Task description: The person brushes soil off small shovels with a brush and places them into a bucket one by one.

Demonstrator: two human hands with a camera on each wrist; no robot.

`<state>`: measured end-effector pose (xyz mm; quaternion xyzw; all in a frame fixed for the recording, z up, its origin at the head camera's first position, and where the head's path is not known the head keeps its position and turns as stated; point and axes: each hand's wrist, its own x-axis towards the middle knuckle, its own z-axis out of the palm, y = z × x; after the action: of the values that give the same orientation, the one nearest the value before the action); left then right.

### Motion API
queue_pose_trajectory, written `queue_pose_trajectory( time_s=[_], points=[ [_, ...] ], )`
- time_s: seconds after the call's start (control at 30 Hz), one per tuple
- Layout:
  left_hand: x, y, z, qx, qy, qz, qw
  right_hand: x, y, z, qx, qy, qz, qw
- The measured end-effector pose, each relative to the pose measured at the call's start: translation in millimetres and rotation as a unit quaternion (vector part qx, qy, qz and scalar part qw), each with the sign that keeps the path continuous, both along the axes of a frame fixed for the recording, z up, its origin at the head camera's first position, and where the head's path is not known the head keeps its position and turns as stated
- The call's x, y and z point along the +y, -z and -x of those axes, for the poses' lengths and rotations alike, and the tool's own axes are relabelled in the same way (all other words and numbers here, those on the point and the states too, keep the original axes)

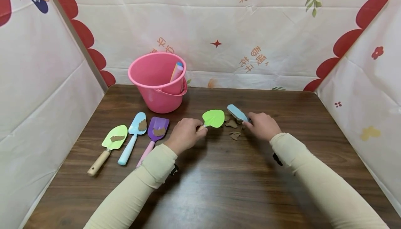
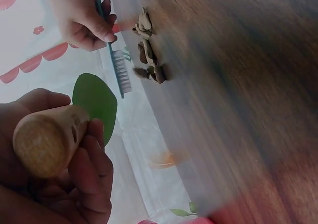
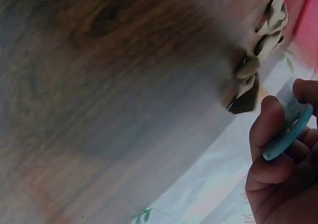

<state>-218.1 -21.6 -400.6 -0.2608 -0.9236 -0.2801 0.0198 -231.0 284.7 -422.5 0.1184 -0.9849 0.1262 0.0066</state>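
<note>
My left hand (image 1: 187, 135) grips the wooden handle (image 2: 54, 139) of a small trowel with a green, leaf-shaped blade (image 1: 214, 118). In my right hand (image 1: 264, 126) is a blue brush (image 1: 237, 112), held by its handle with pale bristles (image 2: 121, 71) angled toward the left. Between blade and brush lie several brown clay-like scraps (image 1: 234, 135) on the table; some sit right by the blade's tip, under the brush. The left wrist view shows the blade and the bristles apart. In the right wrist view, the brush handle (image 3: 288, 137) sits between curled fingers.
Left of my left arm lie a green trowel (image 1: 115, 136), a blue trowel (image 1: 133, 135) and a purple shovel (image 1: 158, 128), each with a brown piece on its blade. Behind them stands a pink bucket (image 1: 159, 98) with a colored handle-like item (image 1: 177, 71) inside. Printed cloth (image 1: 219, 23) walls the brown table (image 1: 238, 194).
</note>
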Motion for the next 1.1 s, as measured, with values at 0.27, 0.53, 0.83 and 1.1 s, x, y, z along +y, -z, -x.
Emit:
queue_pose_trajectory(
  time_s=[0.27, 0.53, 0.83, 1.1],
  points=[
    [-0.6, 3.4, -0.5, 0.004, -0.005, 0.0, 1.0, -23, -16.7, -9.1, 0.042, -0.041, 0.02, 0.9981],
    [-0.3, 5.1, -0.8, -0.006, -0.003, -0.007, 1.0, -70, -34.9, -34.5, 0.087, -0.142, 0.02, 0.9857],
    [1.8, 5.8, -1.5, -0.005, -0.005, -0.002, 1.0, -68, -23.4, -33.2, 0.072, -0.127, 0.01, 0.9893],
    [1.5, 5.8, -2.9, -0.003, -0.003, -0.006, 1.0, -40, -7.0, -13.1, 0.002, -0.06, 0.058, 0.9966]
  ],
)
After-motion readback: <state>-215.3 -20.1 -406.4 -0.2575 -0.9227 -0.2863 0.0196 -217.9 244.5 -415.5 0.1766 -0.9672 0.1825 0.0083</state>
